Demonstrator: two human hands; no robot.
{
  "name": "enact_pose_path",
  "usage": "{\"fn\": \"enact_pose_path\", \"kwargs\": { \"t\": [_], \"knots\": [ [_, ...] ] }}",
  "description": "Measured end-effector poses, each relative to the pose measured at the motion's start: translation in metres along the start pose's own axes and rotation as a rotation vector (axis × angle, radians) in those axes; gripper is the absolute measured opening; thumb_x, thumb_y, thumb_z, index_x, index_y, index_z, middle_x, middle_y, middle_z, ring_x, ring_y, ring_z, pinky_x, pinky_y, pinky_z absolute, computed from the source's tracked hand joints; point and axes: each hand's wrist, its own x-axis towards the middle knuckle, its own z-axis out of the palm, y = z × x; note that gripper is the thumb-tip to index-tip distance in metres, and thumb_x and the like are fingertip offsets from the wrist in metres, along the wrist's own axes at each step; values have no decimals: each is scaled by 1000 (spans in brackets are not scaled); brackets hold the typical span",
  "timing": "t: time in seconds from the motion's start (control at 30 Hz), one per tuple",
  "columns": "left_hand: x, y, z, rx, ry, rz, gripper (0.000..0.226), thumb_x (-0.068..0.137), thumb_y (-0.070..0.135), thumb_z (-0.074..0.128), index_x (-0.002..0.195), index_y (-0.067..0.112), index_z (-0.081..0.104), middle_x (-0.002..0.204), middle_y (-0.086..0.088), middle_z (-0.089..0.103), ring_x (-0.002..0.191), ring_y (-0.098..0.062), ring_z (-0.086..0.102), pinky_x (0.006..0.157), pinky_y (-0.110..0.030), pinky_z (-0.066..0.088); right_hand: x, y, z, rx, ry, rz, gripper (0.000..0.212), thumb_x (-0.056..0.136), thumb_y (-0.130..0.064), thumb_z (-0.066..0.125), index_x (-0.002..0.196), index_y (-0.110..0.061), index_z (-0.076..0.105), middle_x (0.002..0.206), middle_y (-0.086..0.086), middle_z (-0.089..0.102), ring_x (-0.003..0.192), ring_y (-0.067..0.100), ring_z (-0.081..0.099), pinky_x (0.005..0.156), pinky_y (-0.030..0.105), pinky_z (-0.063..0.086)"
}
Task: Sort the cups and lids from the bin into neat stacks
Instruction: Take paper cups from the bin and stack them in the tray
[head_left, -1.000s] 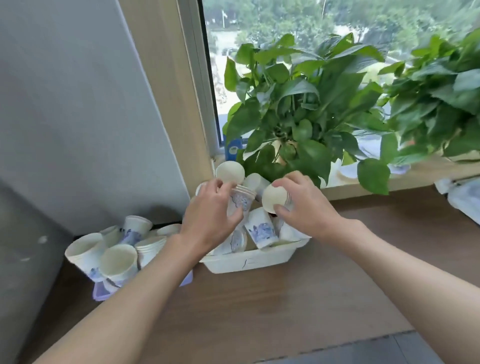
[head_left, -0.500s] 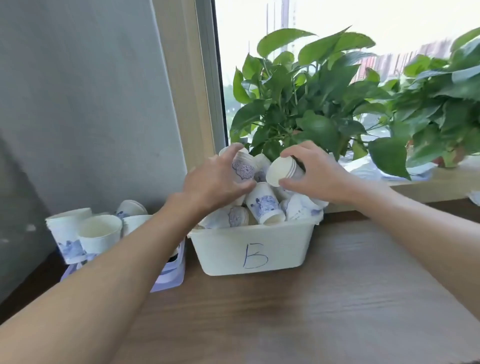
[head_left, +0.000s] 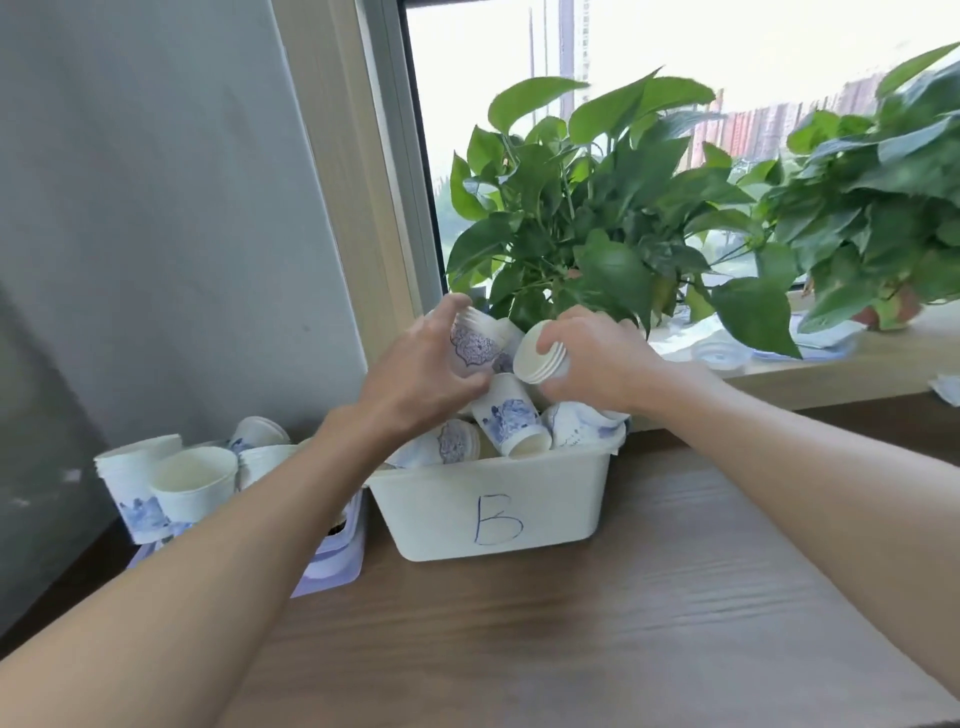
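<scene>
A white bin (head_left: 545, 499) marked "B" stands on the wooden table, heaped with white paper cups printed in blue. My left hand (head_left: 421, 374) grips a nested stack of patterned cups (head_left: 475, 343) above the bin's back left. My right hand (head_left: 597, 364) holds a second nested stack of white cups (head_left: 540, 356), its rims facing left, a short gap from the other stack. A loose cup (head_left: 511, 421) lies tilted on the heap just below both hands.
A purple tray (head_left: 337, 566) at the left holds more cups (head_left: 192, 483), some nested, partly behind my left forearm. Leafy potted plants (head_left: 613, 234) fill the windowsill behind the bin. A clear plastic lid (head_left: 722, 353) lies on the sill. Grey wall stands at the left.
The view tilted up and closer to the bin. Both hands lifted their cup stacks slightly above the heap, and the stacks stay near each other.
</scene>
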Motion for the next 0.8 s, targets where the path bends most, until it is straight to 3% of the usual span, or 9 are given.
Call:
{"fn": "enact_pose_path", "kwargs": {
  "t": [0.1,0.4,0.53,0.7,0.8],
  "knots": [
    [-13,4,-14,52,4,-11,70,83,42,69,142,38,32,110,-3,59,93,-26,57,81,-42,52,-2,-5,-3,31,74,26,12,75,-27,63,84,-19,61,101,1,57,87,26,52,77,36,32],
    [-60,7,-42,-50,77,-30,70,80,38,71,138,43,32,93,-1,61,80,-23,63,73,-45,57,-22,-50,-51,326,272,-71,18,80,-31,69,78,-16,59,108,2,55,92,25,53,87,41,43],
    [-87,-2,-51,-104,86,-64,77,79,38,71,141,43,28,109,1,61,91,-23,61,81,-44,55,-34,-86,-58,523,309,-119,19,79,-29,74,80,-17,59,105,1,55,94,19,51,72,18,37],
    [-99,-33,-48,-193,131,-70,89,76,35,75,144,45,20,131,9,57,106,-20,63,88,-45,54,-28,-124,-39,705,276,-126,21,78,-28,75,82,-12,63,102,3,55,91,21,57,75,29,45],
    [-91,-50,-44,-186,142,-50,92,77,36,76,146,46,17,137,12,54,112,-19,61,91,-45,53,-14,-132,-22,746,259,-122,21,79,-31,75,76,-16,61,102,0,56,85,17,58,70,23,41]
  ]
}}
